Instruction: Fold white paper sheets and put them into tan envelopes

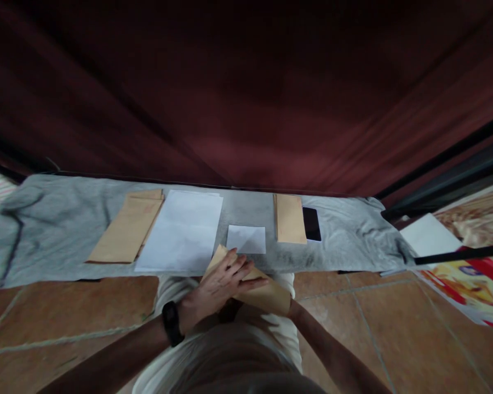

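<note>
A brown paper envelope [263,295] lies slantwise above my lap, at the front edge of the cloth-covered surface. Across its upper face rests my left hand [229,278], fingers stretched out flat on the paper; a dark band is on that wrist. My right hand [292,310] is at the envelope's right end, and the paper covers its fingers, so their grip cannot be made out. Just beyond the envelope sits a small stack of white paper [246,239].
Grey cloth [250,205] covers a narrow surface. Left are brown envelopes [127,230] and large white sheets [181,230]; right, smaller envelopes [291,219] and a dark phone [311,223]. A dark red fabric wall [238,137] rises behind. A colourful box [472,284] stands at the right.
</note>
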`<act>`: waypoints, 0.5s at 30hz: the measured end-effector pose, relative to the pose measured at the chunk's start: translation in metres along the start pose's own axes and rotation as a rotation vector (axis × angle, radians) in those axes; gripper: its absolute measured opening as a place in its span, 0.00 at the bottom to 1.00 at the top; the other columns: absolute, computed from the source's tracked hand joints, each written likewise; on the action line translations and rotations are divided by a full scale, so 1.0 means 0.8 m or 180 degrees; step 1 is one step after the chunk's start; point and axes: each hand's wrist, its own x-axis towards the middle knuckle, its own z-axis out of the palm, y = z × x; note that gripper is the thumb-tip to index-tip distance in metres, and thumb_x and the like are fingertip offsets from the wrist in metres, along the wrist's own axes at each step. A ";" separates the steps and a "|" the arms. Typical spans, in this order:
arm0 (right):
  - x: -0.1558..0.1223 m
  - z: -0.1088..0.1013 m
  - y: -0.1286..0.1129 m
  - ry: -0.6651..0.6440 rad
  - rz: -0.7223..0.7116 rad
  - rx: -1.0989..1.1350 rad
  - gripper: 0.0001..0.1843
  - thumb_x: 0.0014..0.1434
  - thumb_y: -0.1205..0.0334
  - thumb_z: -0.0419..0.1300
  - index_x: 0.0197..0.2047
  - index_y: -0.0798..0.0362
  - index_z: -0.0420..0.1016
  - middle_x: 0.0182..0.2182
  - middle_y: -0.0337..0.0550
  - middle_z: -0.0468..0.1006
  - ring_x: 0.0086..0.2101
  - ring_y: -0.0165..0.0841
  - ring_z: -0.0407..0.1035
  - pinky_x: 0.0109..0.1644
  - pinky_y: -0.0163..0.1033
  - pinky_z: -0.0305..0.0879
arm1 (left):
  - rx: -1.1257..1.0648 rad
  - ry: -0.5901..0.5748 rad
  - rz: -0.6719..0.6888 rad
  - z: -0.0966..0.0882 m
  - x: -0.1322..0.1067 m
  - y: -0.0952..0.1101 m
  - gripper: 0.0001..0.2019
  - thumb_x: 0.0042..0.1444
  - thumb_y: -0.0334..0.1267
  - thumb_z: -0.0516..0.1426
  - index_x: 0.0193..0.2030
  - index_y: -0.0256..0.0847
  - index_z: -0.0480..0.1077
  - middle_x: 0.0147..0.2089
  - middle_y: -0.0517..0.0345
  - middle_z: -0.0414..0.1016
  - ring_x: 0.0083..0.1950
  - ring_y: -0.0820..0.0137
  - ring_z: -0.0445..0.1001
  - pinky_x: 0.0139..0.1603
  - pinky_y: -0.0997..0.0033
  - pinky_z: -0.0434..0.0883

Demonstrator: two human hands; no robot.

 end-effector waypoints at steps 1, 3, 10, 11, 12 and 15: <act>0.003 0.009 -0.006 0.0033 0.0042 -0.0153 0.20 0.68 0.60 0.55 0.60 0.45 0.74 0.55 0.54 0.76 0.60 0.53 0.63 0.59 0.67 0.65 | -0.0027 -0.0019 0.0036 0.001 0.003 -0.002 0.47 0.58 0.21 0.53 0.74 0.69 0.39 0.72 0.59 0.61 0.73 0.57 0.59 0.74 0.39 0.50; 0.007 0.025 -0.015 0.0033 0.0061 -0.0309 0.22 0.66 0.60 0.55 0.62 0.44 0.73 0.57 0.54 0.75 0.61 0.53 0.63 0.58 0.69 0.64 | -0.0131 -0.0013 0.0092 0.003 0.007 -0.004 0.48 0.57 0.22 0.55 0.74 0.69 0.39 0.72 0.59 0.62 0.73 0.57 0.59 0.74 0.39 0.50; 0.010 0.037 -0.025 0.0101 0.0185 -0.0468 0.22 0.67 0.58 0.53 0.62 0.46 0.73 0.61 0.57 0.71 0.63 0.56 0.60 0.57 0.76 0.60 | -0.0409 0.0122 -0.0028 -0.002 0.011 -0.002 0.47 0.58 0.24 0.56 0.73 0.75 0.41 0.75 0.65 0.56 0.75 0.57 0.55 0.73 0.36 0.52; 0.010 0.036 -0.025 0.0148 0.0225 -0.0488 0.22 0.67 0.58 0.53 0.62 0.45 0.73 0.61 0.57 0.71 0.64 0.56 0.59 0.57 0.76 0.61 | -0.0427 0.0113 -0.0015 -0.004 0.011 -0.001 0.46 0.58 0.24 0.55 0.73 0.75 0.42 0.75 0.65 0.56 0.75 0.56 0.55 0.73 0.35 0.52; 0.010 0.034 -0.024 0.0180 0.0247 -0.0490 0.22 0.67 0.59 0.53 0.62 0.44 0.73 0.62 0.56 0.71 0.65 0.56 0.58 0.58 0.75 0.61 | -0.0433 0.0097 0.0008 -0.005 0.012 -0.001 0.46 0.58 0.24 0.55 0.73 0.75 0.43 0.75 0.65 0.56 0.75 0.55 0.55 0.73 0.34 0.52; 0.009 0.031 -0.020 0.0149 0.0235 -0.0410 0.23 0.68 0.60 0.51 0.65 0.45 0.70 0.63 0.54 0.69 0.68 0.54 0.52 0.59 0.75 0.60 | -0.0428 0.0093 0.0083 -0.006 0.013 -0.001 0.45 0.58 0.23 0.55 0.72 0.74 0.46 0.75 0.63 0.57 0.74 0.55 0.57 0.72 0.35 0.52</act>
